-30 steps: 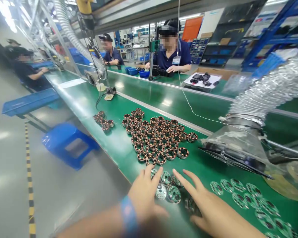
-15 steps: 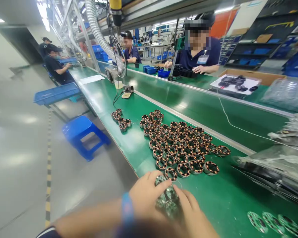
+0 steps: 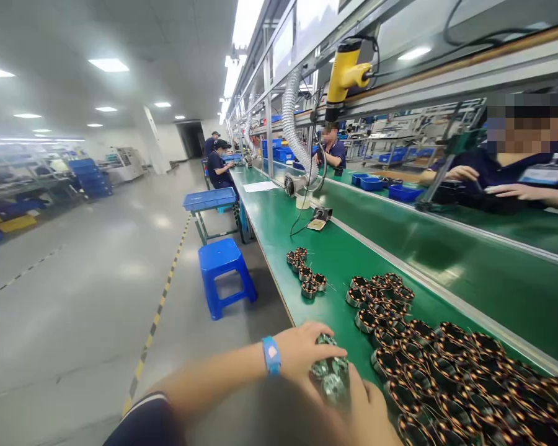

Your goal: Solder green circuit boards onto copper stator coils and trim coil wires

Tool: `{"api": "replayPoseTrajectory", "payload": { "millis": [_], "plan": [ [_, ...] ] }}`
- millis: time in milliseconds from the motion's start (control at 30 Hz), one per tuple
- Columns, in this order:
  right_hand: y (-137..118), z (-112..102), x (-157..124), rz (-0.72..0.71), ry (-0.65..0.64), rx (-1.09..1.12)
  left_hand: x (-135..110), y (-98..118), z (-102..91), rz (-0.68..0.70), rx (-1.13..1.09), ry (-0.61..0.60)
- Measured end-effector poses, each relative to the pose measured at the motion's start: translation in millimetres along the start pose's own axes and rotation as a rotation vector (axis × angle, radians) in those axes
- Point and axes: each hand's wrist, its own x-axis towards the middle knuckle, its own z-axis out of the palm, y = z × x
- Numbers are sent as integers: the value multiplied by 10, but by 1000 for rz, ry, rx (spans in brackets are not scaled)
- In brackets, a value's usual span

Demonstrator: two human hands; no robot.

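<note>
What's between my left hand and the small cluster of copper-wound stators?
Only bare green conveyor belt lies between your left hand and the small cluster of copper-wound stators, as the head view shows.

Round green circuit boards (image 3: 329,371) — piled loosely, it seems — sit between left hand (image 3: 302,354) and right hand (image 3: 367,412).

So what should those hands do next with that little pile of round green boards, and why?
Probably set the round green circuit boards down on the green belt beside the copper-wound stators, because the left hand and right hand cup them together right next to those stators.
</note>
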Motion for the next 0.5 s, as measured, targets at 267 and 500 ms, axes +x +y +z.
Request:
{"api": "replayPoseTrajectory", "payload": {
  "millis": [267, 500],
  "plan": [
    [-262, -73, 766, 43, 121, 51, 357, -518, -318, -96, 77, 85],
    [45, -857, -119, -63, 133, 111, 198, -276, -265, -195, 74, 263]
  ]
}}
